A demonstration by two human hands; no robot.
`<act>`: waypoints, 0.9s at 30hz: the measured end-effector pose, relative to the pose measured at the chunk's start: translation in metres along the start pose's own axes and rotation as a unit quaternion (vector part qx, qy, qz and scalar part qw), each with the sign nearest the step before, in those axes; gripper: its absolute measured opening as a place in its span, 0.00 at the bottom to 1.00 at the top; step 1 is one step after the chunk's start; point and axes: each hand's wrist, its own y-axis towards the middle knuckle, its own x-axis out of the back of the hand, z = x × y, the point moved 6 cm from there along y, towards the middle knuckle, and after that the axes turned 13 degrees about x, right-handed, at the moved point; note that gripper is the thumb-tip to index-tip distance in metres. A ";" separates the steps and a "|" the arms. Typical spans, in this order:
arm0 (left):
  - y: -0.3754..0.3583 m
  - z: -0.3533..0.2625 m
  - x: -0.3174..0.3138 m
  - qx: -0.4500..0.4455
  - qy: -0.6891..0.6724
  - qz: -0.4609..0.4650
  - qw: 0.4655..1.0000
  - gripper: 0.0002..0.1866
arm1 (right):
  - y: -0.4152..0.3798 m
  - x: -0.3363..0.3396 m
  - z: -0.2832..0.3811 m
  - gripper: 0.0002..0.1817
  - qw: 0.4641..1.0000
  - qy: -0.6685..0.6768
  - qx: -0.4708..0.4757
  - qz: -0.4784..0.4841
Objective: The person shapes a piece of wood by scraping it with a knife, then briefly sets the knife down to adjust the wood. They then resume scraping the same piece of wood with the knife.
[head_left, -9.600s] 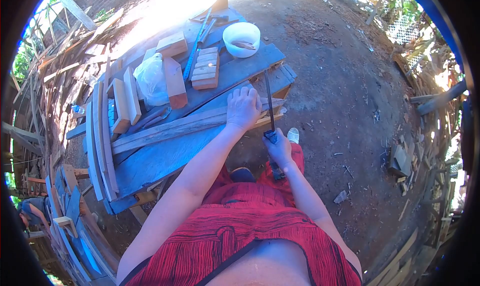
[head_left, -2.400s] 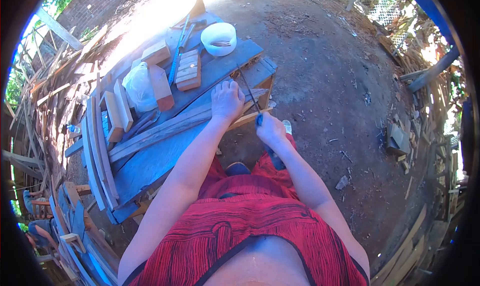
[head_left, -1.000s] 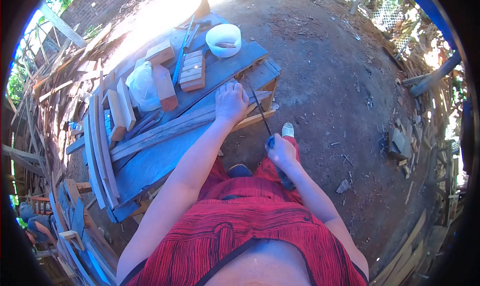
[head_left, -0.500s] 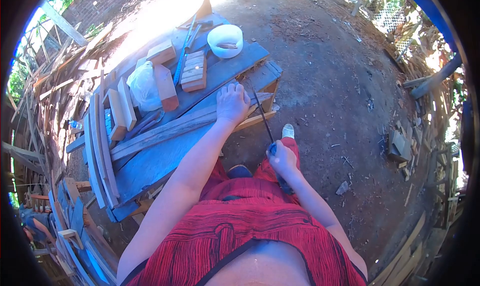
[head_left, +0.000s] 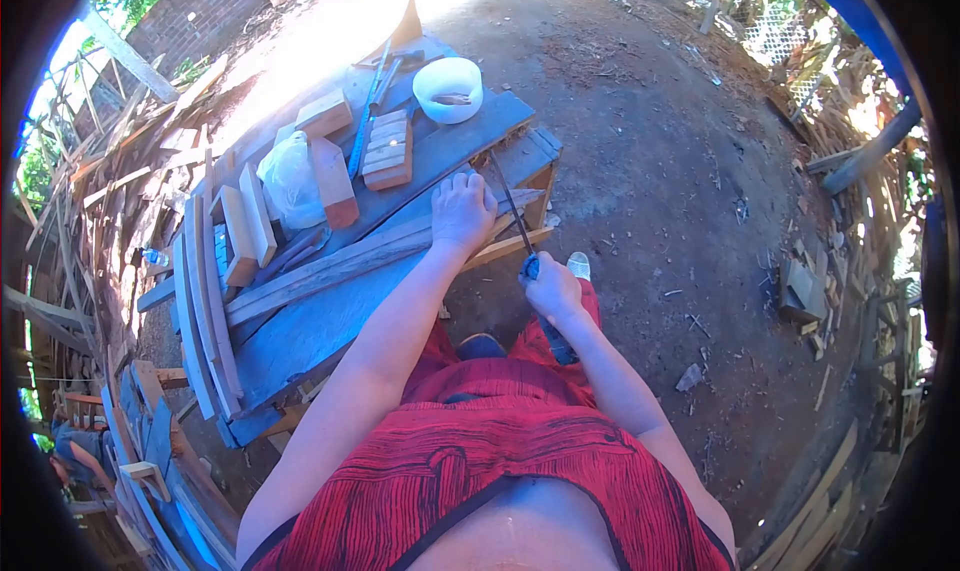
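My left hand [head_left: 464,212] is closed over the long wooden strips [head_left: 340,268] lying on the blue workbench [head_left: 300,336]. In my right hand [head_left: 550,283] is the handle of a saw, whose thin dark blade [head_left: 513,202] slants up across the strips near their right end, just right of my left hand. A block of joined wood pieces [head_left: 388,149], a white bowl [head_left: 447,90] with small things inside, and a blue strip-like tool [head_left: 366,119] rest further back on the bench. A plastic bag [head_left: 292,179] lies among wood blocks.
Curved boards [head_left: 205,311] lie along the bench's left end. Stacked wood scraps [head_left: 150,441] stand at the lower left, with part of another person [head_left: 82,453] beside them. A dark box-like block [head_left: 800,291] sits on the dirt ground [head_left: 640,171] at right.
My right hand has moved up and left with the saw, and the blade reaches further over the strips. My left hand stays on the strips.
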 end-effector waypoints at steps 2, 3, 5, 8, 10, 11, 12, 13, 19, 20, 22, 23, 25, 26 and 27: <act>0.000 0.001 -0.002 -0.002 -0.003 0.005 1.000 0.07 | -0.010 0.000 0.001 0.18 1.000 0.005 0.009 -0.001; 0.000 0.001 -0.001 0.000 -0.002 0.004 1.000 0.07 | -0.018 -0.002 -0.001 0.18 1.000 0.007 0.002 0.004; 0.001 0.002 -0.002 0.012 -0.008 0.028 1.000 0.08 | -0.020 -0.001 -0.002 0.19 1.000 0.006 -0.003 0.013; 0.001 0.001 -0.001 0.015 0.001 0.020 1.000 0.08 | -0.021 -0.003 -0.003 0.19 0.999 0.009 -0.022 0.034; 0.002 0.002 -0.003 0.014 0.001 0.018 1.000 0.08 | -0.014 -0.009 -0.009 0.19 0.999 -0.001 -0.021 0.045; 0.002 0.002 -0.003 0.013 0.000 0.013 1.000 0.07 | -0.012 -0.011 -0.011 0.19 0.999 -0.002 -0.022 0.045; 0.002 0.003 -0.004 0.013 -0.001 0.013 1.000 0.07 | -0.011 -0.013 -0.009 0.20 0.999 0.007 -0.012 0.037; 0.002 0.003 -0.004 0.020 0.005 0.011 1.000 0.07 | -0.010 -0.014 -0.007 0.20 1.000 0.016 -0.003 0.027; 0.007 0.005 -0.005 0.039 0.018 -0.011 0.999 0.08 | 0.001 -0.007 -0.007 0.20 1.000 0.023 0.012 0.014; 0.007 0.006 -0.005 0.045 0.018 0.001 0.999 0.08 | 0.001 -0.005 -0.008 0.20 1.000 0.024 0.013 0.014; 0.007 0.005 -0.004 0.040 0.016 0.003 0.999 0.08 | 0.000 -0.001 -0.010 0.21 1.000 0.009 0.008 0.025; 0.007 0.004 -0.003 0.034 0.012 0.005 0.999 0.08 | -0.003 -0.001 -0.010 0.21 1.000 0.009 0.010 0.027; 0.006 0.004 -0.003 0.023 0.010 0.013 1.000 0.08 | -0.011 0.000 -0.011 0.21 1.000 0.000 0.002 0.026; 0.006 0.002 -0.005 0.012 0.006 0.022 1.000 0.08 | -0.013 0.001 -0.010 0.21 1.000 0.000 0.002 0.026; 0.007 0.001 -0.006 0.012 0.006 0.022 1.000 0.08 | -0.015 0.001 -0.009 0.21 1.000 0.005 -0.005 0.028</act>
